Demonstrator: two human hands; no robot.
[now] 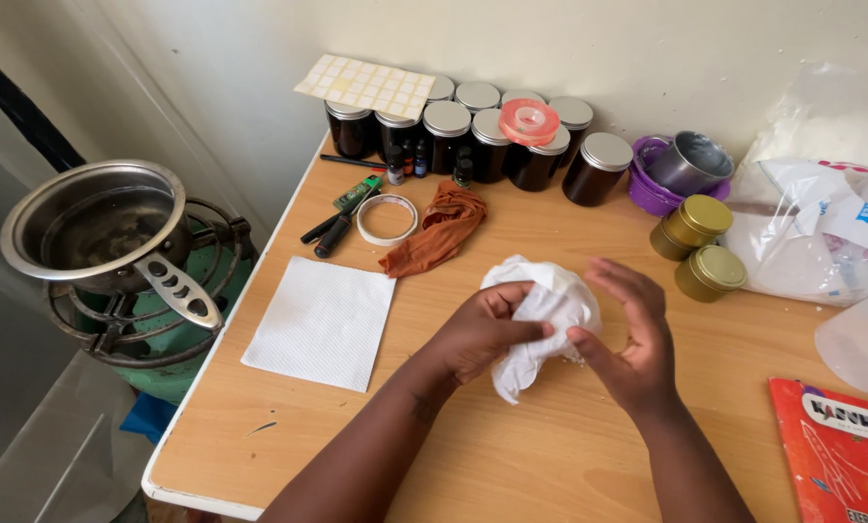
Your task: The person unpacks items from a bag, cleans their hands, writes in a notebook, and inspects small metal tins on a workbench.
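A crumpled white tissue is held above the middle of the wooden table, between both hands. The left hand is closed around its lower left side, fingers curled into the folds and the thumb laid across the front. The right hand is half open; its thumb is pressed against the right edge of the tissue while the other fingers are spread and lifted clear.

A flat white napkin is laid on the table to the left, well apart from the hands. Behind the tissue, a rust-coloured cloth is bunched next to a roll of tape and a pair of black-handled tools. A row of dark jars with silver lids is lined up along the wall. Two gold tins are set to the right, near a clear plastic bag. A steel pot is seated on a burner beside the table
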